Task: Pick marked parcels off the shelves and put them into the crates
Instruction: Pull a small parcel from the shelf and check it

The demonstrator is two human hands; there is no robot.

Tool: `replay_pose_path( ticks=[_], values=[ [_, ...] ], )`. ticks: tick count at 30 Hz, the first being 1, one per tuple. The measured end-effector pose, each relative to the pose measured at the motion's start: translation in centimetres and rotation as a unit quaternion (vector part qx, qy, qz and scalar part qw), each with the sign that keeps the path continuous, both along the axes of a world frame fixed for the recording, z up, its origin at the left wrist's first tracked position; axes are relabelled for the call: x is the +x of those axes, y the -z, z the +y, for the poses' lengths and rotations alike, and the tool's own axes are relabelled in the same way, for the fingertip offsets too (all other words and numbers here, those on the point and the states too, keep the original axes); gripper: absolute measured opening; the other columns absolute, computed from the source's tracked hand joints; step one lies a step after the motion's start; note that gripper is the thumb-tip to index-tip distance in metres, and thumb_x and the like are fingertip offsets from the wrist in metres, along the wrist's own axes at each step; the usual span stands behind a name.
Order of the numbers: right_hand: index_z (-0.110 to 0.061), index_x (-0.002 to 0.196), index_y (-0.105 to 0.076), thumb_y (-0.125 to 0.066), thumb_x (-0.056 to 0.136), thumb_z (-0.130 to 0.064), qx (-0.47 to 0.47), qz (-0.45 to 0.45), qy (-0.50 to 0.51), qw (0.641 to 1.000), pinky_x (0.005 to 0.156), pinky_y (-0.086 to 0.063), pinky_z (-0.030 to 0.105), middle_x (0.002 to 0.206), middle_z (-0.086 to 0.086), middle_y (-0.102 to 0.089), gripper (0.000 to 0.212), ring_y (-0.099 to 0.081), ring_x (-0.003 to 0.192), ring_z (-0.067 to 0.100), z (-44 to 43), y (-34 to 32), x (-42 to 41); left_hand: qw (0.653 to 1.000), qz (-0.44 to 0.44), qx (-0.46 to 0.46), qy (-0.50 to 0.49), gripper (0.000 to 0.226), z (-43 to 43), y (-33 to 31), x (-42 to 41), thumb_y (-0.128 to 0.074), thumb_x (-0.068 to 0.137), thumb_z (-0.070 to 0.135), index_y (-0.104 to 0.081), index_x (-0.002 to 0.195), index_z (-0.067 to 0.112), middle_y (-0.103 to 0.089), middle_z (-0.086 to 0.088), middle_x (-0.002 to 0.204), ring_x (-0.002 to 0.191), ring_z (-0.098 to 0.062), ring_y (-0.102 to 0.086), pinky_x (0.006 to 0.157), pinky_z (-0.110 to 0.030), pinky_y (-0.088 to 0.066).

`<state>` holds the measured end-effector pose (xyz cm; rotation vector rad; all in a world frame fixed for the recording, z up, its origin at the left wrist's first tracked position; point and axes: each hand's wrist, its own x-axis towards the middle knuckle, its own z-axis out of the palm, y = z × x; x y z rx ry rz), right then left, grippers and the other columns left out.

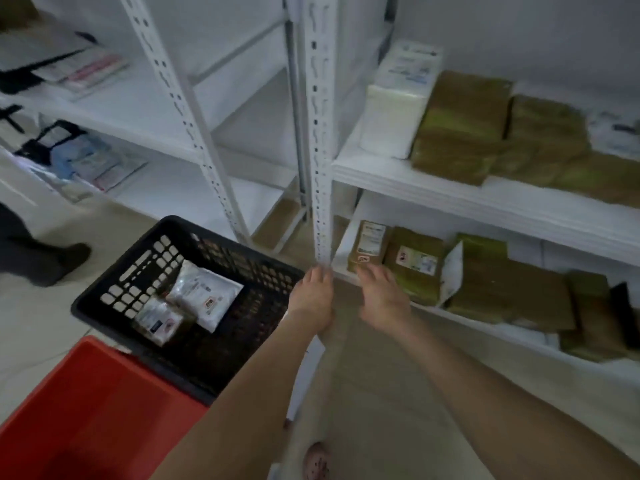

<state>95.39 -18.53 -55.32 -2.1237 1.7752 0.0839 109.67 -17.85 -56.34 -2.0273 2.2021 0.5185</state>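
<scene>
A small brown parcel with a white label and a red mark stands at the left end of the lower shelf. My right hand reaches to it, fingertips touching its front edge. A second brown parcel with a marked label lies just to its right. My left hand is stretched out with its fingertips at the foot of the white shelf post, holding nothing. The black crate on the left holds a white parcel and a smaller parcel. In front of it is a red crate.
More brown parcels fill the lower shelf, and others lie with a white package on the shelf above. The left-hand shelving carries flat packets. Another person's leg and shoe stand at the far left.
</scene>
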Motion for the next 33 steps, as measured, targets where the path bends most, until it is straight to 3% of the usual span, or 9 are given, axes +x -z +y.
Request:
replay_pose_path(
  ticks=[5, 11, 16, 19, 26, 33],
  values=[
    [-0.024, 0.149, -0.022, -0.065, 0.083, -0.024, -0.030, 0.003, 0.067, 0.997, 0.113, -0.031, 0.042, 0.153, 0.005, -0.024, 0.078, -0.022, 0.141, 0.028, 4.3, -3.4, -10.7, 0.998, -0.013, -0.033, 0.060, 0.079, 2.6, -4.4, -10.6, -0.061, 0.086, 0.009, -0.015, 0.150, 0.012, -0.016, -0.008, 0.156, 0.143, -0.026, -0.021, 0.112, -0.040, -0.029],
    [-0.022, 0.150, -0.020, -0.063, 0.086, -0.035, -0.079, 0.008, 0.127, 0.989, 0.113, -0.027, 0.041, 0.155, 0.007, -0.020, 0.078, -0.018, 0.143, 0.030, 12.0, -9.0, -25.3, 0.987, -0.029, -0.066, 0.141, 0.086, 8.6, -10.2, -24.7, -0.067, 0.084, 0.025, -0.014, 0.150, 0.013, -0.014, -0.008, 0.158, 0.144, -0.026, -0.019, 0.113, -0.042, -0.027],
    [-0.021, 0.148, -0.023, -0.062, 0.086, -0.029, -0.132, 0.020, 0.186, 0.973, 0.109, -0.032, 0.039, 0.149, 0.008, -0.027, 0.073, -0.026, 0.137, 0.029, 18.9, -14.4, -36.9, 0.970, -0.013, -0.119, 0.210, 0.082, 13.8, -15.9, -36.3, -0.064, 0.084, 0.015, -0.015, 0.150, 0.011, -0.014, -0.010, 0.157, 0.141, -0.028, -0.024, 0.111, -0.041, -0.031],
    [-0.021, 0.149, -0.022, -0.059, 0.088, -0.026, -0.172, 0.023, 0.214, 0.961, 0.113, -0.028, 0.040, 0.153, 0.008, -0.024, 0.071, -0.019, 0.142, 0.030, 22.6, -17.6, -42.7, 0.958, 0.008, -0.144, 0.248, 0.085, 16.2, -19.6, -42.3, -0.064, 0.087, 0.021, -0.011, 0.152, 0.011, -0.007, -0.008, 0.160, 0.145, -0.027, -0.016, 0.114, -0.041, -0.027],
    [-0.021, 0.148, -0.025, -0.061, 0.087, -0.028, -0.251, 0.048, 0.268, 0.929, 0.111, -0.028, 0.040, 0.151, 0.007, -0.026, 0.071, -0.019, 0.142, 0.030, 26.6, -24.6, -51.5, 0.911, 0.019, -0.252, 0.327, 0.087, 19.0, -27.3, -52.8, -0.068, 0.084, 0.025, -0.013, 0.150, 0.011, -0.016, -0.010, 0.156, 0.139, -0.027, -0.029, 0.102, -0.039, -0.039],
    [-0.023, 0.147, -0.027, -0.055, 0.089, -0.029, -0.339, 0.048, 0.305, 0.889, 0.112, -0.026, 0.038, 0.151, 0.006, -0.028, 0.064, -0.023, 0.140, 0.027, 24.3, -31.7, -58.0, 0.873, 0.065, -0.318, 0.363, 0.079, 16.8, -35.0, -60.3, -0.059, 0.089, 0.023, -0.011, 0.152, 0.015, -0.009, -0.008, 0.159, 0.144, -0.026, -0.019, 0.113, -0.041, -0.027]
  ],
)
